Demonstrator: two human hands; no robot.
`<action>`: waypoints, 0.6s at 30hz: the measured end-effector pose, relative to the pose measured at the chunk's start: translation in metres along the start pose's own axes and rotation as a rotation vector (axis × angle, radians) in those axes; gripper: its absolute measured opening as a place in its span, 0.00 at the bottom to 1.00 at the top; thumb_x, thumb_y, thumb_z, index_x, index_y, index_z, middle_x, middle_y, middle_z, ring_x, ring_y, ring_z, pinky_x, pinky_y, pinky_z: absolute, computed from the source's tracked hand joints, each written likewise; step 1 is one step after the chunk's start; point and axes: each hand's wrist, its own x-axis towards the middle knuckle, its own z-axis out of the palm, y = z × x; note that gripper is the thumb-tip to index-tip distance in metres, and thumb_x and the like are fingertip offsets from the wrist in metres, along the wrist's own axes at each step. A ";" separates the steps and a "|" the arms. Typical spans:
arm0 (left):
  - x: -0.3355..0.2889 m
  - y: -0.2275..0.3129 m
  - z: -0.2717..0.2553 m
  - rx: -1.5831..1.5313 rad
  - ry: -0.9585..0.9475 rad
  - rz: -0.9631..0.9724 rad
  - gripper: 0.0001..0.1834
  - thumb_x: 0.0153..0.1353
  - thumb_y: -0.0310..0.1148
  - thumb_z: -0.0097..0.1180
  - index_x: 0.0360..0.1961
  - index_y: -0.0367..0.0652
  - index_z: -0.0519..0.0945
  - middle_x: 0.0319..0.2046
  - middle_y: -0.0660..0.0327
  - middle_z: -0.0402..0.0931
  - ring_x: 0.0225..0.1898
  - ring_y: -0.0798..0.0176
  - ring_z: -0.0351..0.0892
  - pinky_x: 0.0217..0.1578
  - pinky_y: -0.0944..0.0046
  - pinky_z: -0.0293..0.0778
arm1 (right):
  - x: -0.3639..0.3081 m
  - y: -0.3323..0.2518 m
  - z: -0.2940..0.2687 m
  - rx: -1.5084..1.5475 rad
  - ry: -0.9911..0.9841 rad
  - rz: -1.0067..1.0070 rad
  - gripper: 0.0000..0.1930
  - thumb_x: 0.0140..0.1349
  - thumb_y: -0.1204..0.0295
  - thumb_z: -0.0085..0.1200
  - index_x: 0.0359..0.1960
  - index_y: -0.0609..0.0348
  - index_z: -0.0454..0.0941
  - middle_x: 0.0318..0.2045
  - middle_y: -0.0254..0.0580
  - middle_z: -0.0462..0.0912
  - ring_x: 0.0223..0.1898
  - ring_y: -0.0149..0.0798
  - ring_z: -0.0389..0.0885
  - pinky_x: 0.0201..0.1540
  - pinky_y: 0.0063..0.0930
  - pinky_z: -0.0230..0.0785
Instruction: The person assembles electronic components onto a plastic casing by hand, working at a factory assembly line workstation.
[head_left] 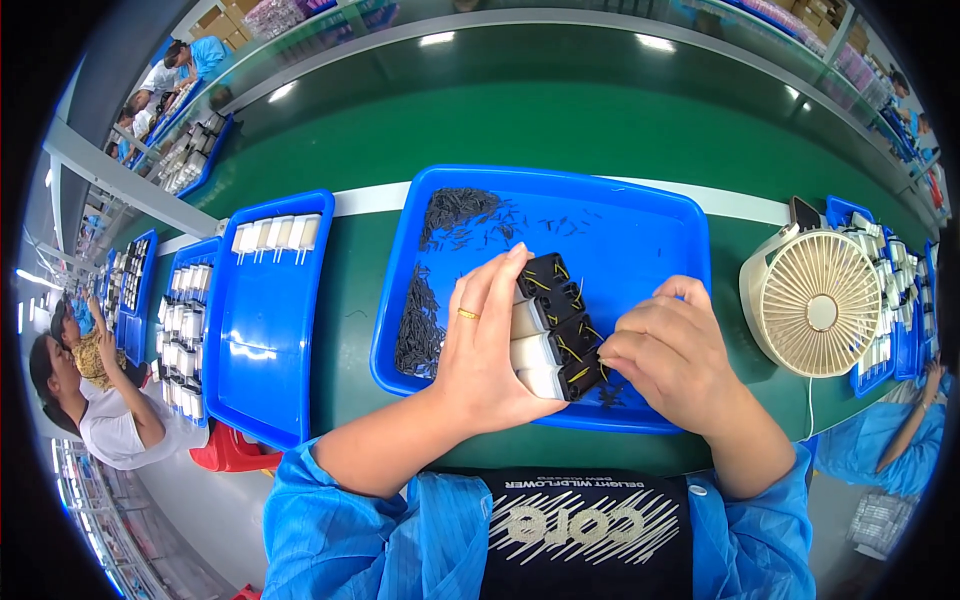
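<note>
My left hand (480, 335), with a ring on one finger, is wrapped round a row of several white blocks with black ends (537, 350). The black ends face right, and short yellow wires (575, 352) stick out of them. Close beside these wires, the fingers of my right hand (665, 345) are pinched together; what lies between the fingertips is too small to make out. Both hands are above a large blue tray (660, 200). Small black tube-like pieces (415, 325) are heaped along the tray's left side, with others scattered at its back.
Left of the large tray, another blue tray (262, 330) holds a row of white blocks (275, 235). A cream fan (820, 305) stands at the right, near trays of similar blocks (880, 260). Co-workers sit at both sides. A green conveyor belt (560, 120) runs across the back.
</note>
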 end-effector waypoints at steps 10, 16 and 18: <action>0.001 0.001 -0.009 -0.157 -0.076 -0.192 0.66 0.29 0.45 0.78 0.65 0.30 0.50 0.55 0.44 0.63 0.56 0.44 0.64 0.58 0.50 0.60 | 0.002 -0.001 -0.007 0.265 -0.020 0.026 0.12 0.48 0.78 0.59 0.37 0.59 0.81 0.32 0.38 0.80 0.32 0.37 0.79 0.41 0.33 0.66; -0.001 0.000 -0.008 -0.258 0.034 -0.155 0.68 0.28 0.46 0.79 0.65 0.27 0.49 0.55 0.43 0.63 0.56 0.45 0.65 0.58 0.51 0.60 | -0.004 0.004 0.007 0.374 0.013 0.364 0.10 0.51 0.76 0.60 0.36 0.58 0.82 0.32 0.43 0.79 0.35 0.44 0.78 0.40 0.37 0.68; 0.000 -0.002 -0.007 -0.132 0.029 -0.050 0.68 0.28 0.47 0.79 0.65 0.28 0.49 0.55 0.43 0.63 0.56 0.44 0.64 0.58 0.51 0.59 | -0.013 0.006 0.014 0.077 -0.502 0.375 0.08 0.50 0.73 0.61 0.33 0.57 0.81 0.30 0.43 0.77 0.36 0.46 0.78 0.40 0.41 0.68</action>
